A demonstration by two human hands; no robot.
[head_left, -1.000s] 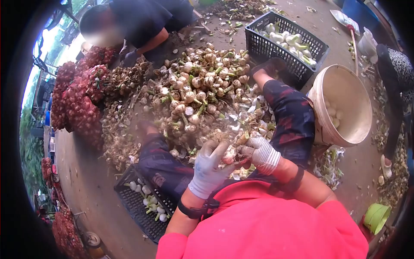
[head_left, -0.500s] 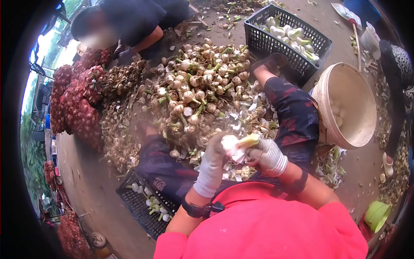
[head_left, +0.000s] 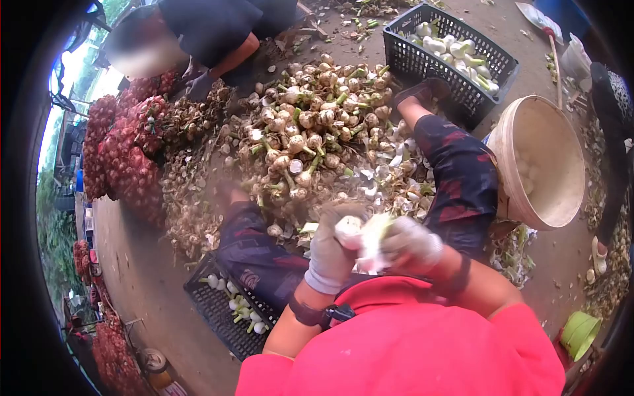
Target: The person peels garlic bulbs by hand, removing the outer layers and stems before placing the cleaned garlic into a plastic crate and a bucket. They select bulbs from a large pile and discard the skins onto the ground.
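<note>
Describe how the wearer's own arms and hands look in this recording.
The left hand and right hand wear whitish fabric gloves, soiled greyish toward the fingers. A dark wristband with a small black case circles the left wrist. A dark stripe crosses the right forearm, too blurred to identify. Bright pink fabric sleeves leave both forearms bare.

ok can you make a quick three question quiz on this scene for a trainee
1. True or false: the left hand holds a white bulb.

2. What makes up the big heap?
A) Lumps of coal
B) Garlic bulbs
C) Folded towels

3. Fill the gap: beside the right foot stands a black ____.

Key
1. True
2. B
3. Crate
</note>
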